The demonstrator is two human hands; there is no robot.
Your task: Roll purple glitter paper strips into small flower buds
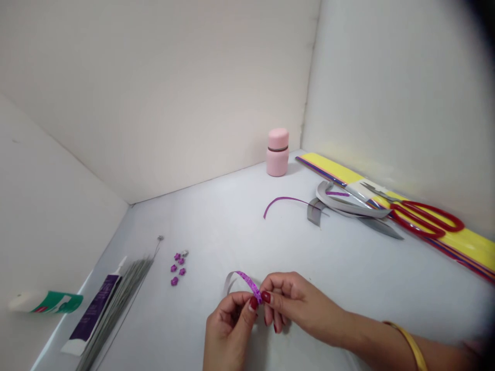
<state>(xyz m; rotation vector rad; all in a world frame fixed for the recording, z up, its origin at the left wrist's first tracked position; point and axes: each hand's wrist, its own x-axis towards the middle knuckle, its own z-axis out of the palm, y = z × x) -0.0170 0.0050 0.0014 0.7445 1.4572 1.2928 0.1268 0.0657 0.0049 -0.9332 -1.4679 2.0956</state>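
Between both hands, low in the middle of the head view, is a narrow glittery purple paper strip (246,280) with a pale back. It arches up and bends over to the left. My left hand (232,324) pinches its end between thumb and forefinger. My right hand (296,304) meets it there, with thumb and forefinger also closed on that end. The exact fold at the fingertips is partly hidden. Left of the hands lie several small purple folded stars (178,268), with a small silvery piece (184,253) beside them.
At left lie a bundle of thin grey wires (119,304), a purple-and-white tube (95,309) and a green-and-white tube (58,302). A pink jar (277,153) stands at the back. Red-handled scissors (425,216) rest on yellow sheets (332,167), near grey strips (348,206) and a loose purple strip (284,199).
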